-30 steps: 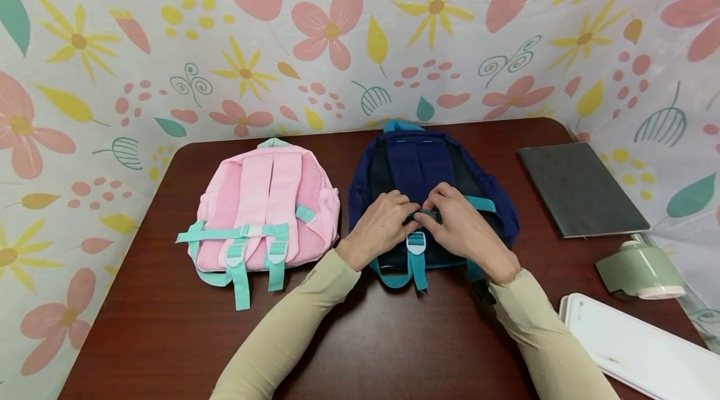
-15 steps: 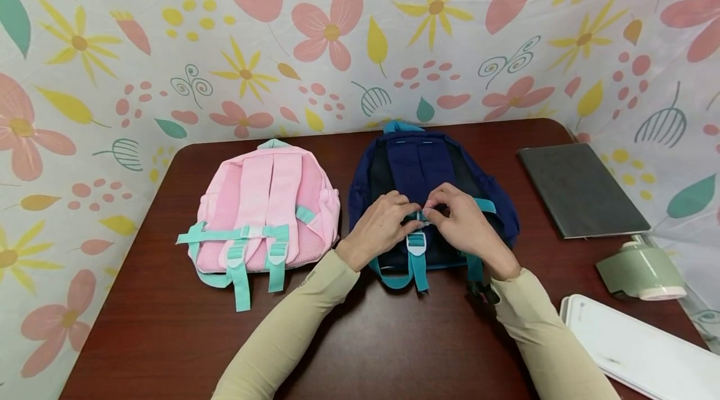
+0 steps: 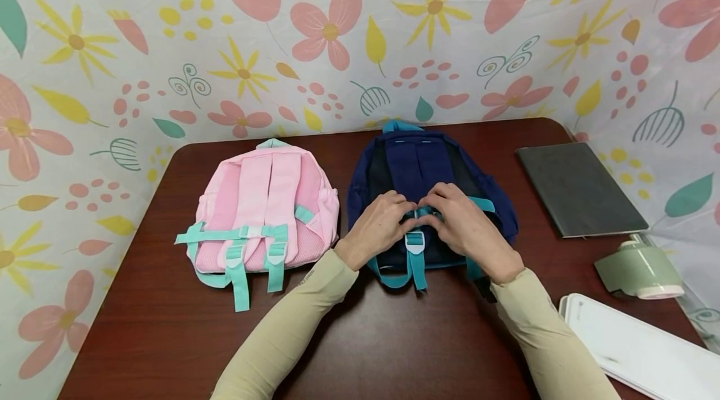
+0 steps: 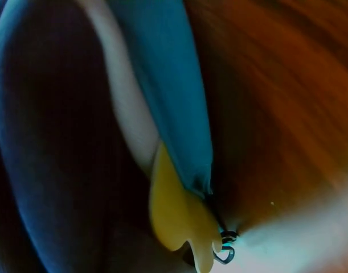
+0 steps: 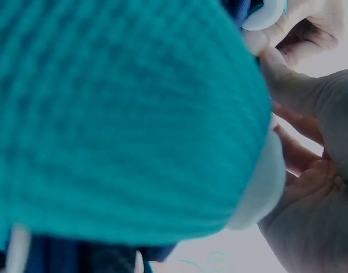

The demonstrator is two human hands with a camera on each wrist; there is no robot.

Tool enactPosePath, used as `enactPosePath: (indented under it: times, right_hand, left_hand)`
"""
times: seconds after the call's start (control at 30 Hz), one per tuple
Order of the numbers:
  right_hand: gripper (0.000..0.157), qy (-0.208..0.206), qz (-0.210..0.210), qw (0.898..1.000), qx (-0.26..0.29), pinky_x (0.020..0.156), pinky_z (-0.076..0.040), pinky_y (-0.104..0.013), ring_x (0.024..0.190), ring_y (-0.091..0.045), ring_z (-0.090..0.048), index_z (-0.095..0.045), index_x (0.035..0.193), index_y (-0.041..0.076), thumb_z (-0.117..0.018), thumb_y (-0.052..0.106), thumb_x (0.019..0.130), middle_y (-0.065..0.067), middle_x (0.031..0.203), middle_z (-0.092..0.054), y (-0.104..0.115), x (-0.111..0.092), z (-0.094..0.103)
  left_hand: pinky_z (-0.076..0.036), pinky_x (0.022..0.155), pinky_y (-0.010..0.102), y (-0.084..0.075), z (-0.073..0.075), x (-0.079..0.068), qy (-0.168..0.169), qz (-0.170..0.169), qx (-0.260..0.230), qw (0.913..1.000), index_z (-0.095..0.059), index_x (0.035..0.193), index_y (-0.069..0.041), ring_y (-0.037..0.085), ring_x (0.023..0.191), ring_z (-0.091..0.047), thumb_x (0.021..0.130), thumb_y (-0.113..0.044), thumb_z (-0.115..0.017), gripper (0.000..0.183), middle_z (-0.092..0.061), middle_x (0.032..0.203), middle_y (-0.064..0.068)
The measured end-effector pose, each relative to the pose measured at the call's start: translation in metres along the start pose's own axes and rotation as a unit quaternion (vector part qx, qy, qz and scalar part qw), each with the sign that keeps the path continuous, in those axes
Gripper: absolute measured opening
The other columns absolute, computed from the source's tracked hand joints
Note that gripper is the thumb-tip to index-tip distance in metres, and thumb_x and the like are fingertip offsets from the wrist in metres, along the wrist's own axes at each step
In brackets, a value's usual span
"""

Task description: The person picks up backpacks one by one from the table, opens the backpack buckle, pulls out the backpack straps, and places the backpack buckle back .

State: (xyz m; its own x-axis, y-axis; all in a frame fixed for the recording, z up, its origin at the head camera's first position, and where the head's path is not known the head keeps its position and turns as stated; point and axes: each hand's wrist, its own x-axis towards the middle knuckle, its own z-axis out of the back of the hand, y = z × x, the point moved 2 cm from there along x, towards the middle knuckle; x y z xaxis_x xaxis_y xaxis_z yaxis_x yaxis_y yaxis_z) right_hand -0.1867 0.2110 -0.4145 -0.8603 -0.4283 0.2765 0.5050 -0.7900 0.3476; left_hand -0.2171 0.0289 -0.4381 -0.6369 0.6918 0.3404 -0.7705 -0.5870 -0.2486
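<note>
A navy backpack (image 3: 478, 169) with teal straps lies with its shoulder-strap side up on the table. My left hand (image 3: 375, 229) pinches a teal cross strap (image 3: 485, 204) at its middle between thumb and fingers. From the other side my right hand (image 3: 468, 228) pinches the same strap, fingertips almost meeting the left's. Fingers hide the joint between them. Just below hangs a white strap adjuster (image 3: 415, 239) with a teal webbing tail. In the right wrist view, teal webbing (image 5: 122, 119) fills most of the picture, with both hands at its right edge.
A pink backpack (image 3: 270, 181) with mint straps lies to the left. At right are a black notebook (image 3: 582, 187), a green and white object (image 3: 641, 270) and a white flat case (image 3: 641, 340). A flowered cloth (image 3: 332, 94) stands behind the brown table (image 3: 360, 350).
My right hand's fingers drew slightly off the strap's middle half a second ago, showing more teal. Now they press back in against the left fingertips. The left hand has barely moved.
</note>
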Motion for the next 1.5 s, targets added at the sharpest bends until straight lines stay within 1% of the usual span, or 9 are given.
enactPosePath:
  times: [0.17, 0.33, 0.4, 0.57, 0.67, 0.87, 1.07, 1.37, 1.5]
  right_hand:
    - [0.015, -0.02, -0.002, 1.0, 0.021, 0.088, -0.058, -0.047, 0.103, -0.033, -0.063, -0.077, 0.113, -0.003, -0.077, -0.001, 0.098, -0.016, 0.112, -0.07, -0.003, -0.001, -0.004]
    - [0.013, -0.037, -0.012, 0.997, 0.063, 0.089, -0.056, -0.049, 0.104, -0.034, -0.064, -0.077, 0.112, -0.003, -0.075, -0.001, 0.099, -0.016, 0.113, -0.071, -0.007, -0.002, -0.007]
    - [0.012, -0.049, -0.018, 0.995, 0.083, 0.085, -0.055, -0.045, 0.101, -0.032, -0.064, -0.077, 0.111, -0.001, -0.076, 0.001, 0.099, -0.016, 0.113, -0.071, -0.007, -0.003, -0.008]
    - [0.012, -0.06, -0.05, 0.99, 0.121, 0.071, -0.048, -0.03, 0.08, -0.019, -0.057, -0.076, 0.109, 0.002, -0.078, 0.006, 0.099, -0.013, 0.11, -0.071, -0.01, -0.004, -0.009]
    - [0.015, -0.044, -0.061, 0.989, 0.127, 0.071, -0.048, -0.03, 0.08, -0.019, -0.057, -0.074, 0.111, 0.002, -0.079, 0.009, 0.099, -0.013, 0.11, -0.069, -0.01, -0.003, -0.008]
    - [0.025, -0.014, -0.042, 0.993, 0.105, 0.085, -0.055, -0.044, 0.101, -0.029, -0.064, -0.077, 0.118, 0.001, -0.083, 0.013, 0.097, -0.014, 0.113, -0.072, -0.006, 0.001, -0.008]
    - [0.019, -0.029, -0.041, 0.995, 0.087, 0.081, -0.054, -0.042, 0.098, -0.029, -0.064, -0.078, 0.113, 0.001, -0.082, 0.01, 0.097, -0.014, 0.108, -0.074, -0.008, 0.001, -0.009]
    - [0.016, -0.054, -0.041, 0.992, 0.109, 0.075, -0.048, -0.036, 0.09, -0.027, -0.062, -0.074, 0.113, 0.0, -0.077, 0.008, 0.1, -0.016, 0.106, -0.073, -0.011, -0.001, -0.013]
    - [0.016, -0.055, -0.047, 0.99, 0.119, 0.071, -0.047, -0.033, 0.08, -0.021, -0.058, -0.073, 0.115, -0.001, -0.074, 0.009, 0.102, -0.017, 0.107, -0.074, -0.011, -0.002, -0.013]
  left_hand:
    - [-0.061, 0.093, 0.033, 0.003, -0.001, 0.001, -0.004, 0.011, -0.03, 0.9995, -0.081, 0.123, -0.005, 0.023, 0.102, -0.072, 0.105, -0.026, -0.076, 0.029, -0.082, 0.11, 0.01]
    - [-0.061, 0.092, 0.034, 0.004, -0.001, 0.001, -0.002, 0.015, -0.05, 0.9987, -0.081, 0.124, -0.004, 0.024, 0.102, -0.072, 0.105, -0.027, -0.075, 0.03, -0.082, 0.112, 0.01]
    - [-0.061, 0.093, 0.034, 0.004, -0.001, 0.001, -0.001, 0.016, -0.055, 0.9983, -0.081, 0.124, -0.003, 0.025, 0.103, -0.072, 0.105, -0.027, -0.075, 0.031, -0.082, 0.113, 0.011]
    - [-0.061, 0.093, 0.034, 0.003, 0.0, 0.0, 0.002, 0.019, -0.057, 0.9982, -0.08, 0.124, -0.003, 0.024, 0.103, -0.072, 0.105, -0.026, -0.075, 0.03, -0.082, 0.113, 0.011]
    - [-0.061, 0.093, 0.034, 0.003, 0.0, 0.0, 0.007, 0.019, -0.049, 0.9986, -0.08, 0.125, -0.003, 0.024, 0.104, -0.071, 0.105, -0.025, -0.075, 0.03, -0.081, 0.112, 0.01]
    - [-0.06, 0.095, 0.035, 0.002, 0.0, 0.0, 0.011, 0.012, -0.029, 0.9994, -0.08, 0.126, -0.004, 0.024, 0.106, -0.071, 0.105, -0.023, -0.075, 0.029, -0.08, 0.111, 0.01]
    - [-0.061, 0.092, 0.033, 0.005, -0.005, -0.001, 0.001, 0.007, -0.031, 0.9995, -0.08, 0.125, -0.003, 0.023, 0.103, -0.071, 0.107, -0.027, -0.073, 0.031, -0.081, 0.111, 0.011]
    - [-0.061, 0.088, 0.032, 0.002, 0.0, 0.0, -0.001, 0.015, -0.05, 0.9986, -0.08, 0.126, -0.003, 0.023, 0.1, -0.071, 0.105, -0.025, -0.075, 0.03, -0.081, 0.11, 0.011]
    - [-0.06, 0.086, 0.031, 0.002, 0.0, 0.0, -0.005, 0.012, -0.056, 0.9983, -0.08, 0.125, -0.003, 0.023, 0.098, -0.07, 0.105, -0.025, -0.076, 0.03, -0.081, 0.107, 0.011]
